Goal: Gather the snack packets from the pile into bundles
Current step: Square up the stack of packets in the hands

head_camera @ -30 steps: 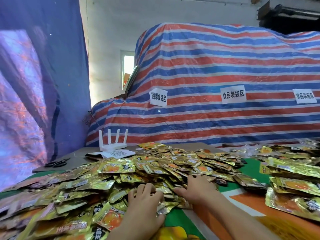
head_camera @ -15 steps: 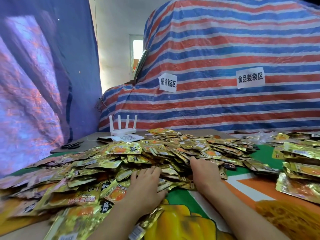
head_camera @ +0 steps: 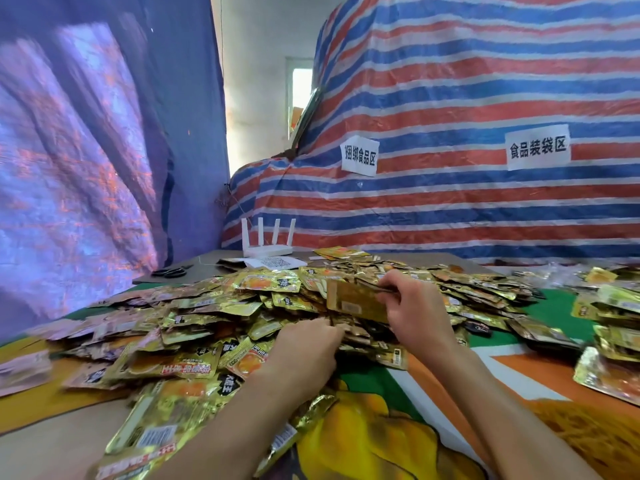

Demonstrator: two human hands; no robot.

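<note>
Many gold snack packets [head_camera: 207, 308] lie heaped across the table [head_camera: 38, 452] in a wide pile. The right hand [head_camera: 414, 315] pinches a single packet [head_camera: 356, 301], raised just above the heap. The left hand [head_camera: 304, 355] rests on the pile with its fingertips buried, and I cannot tell whether it grips anything. A white router [head_camera: 266, 249] stands behind.

The right hand [head_camera: 412, 306] pinches 1 gold packet [head_camera: 353, 299] raised over the pile [head_camera: 207, 306]; at its 7 o'clock the left hand [head_camera: 304, 351] rests on packets, fingertips buried. White 4-antenna router [head_camera: 266, 249] at 11 o'clock.
</note>
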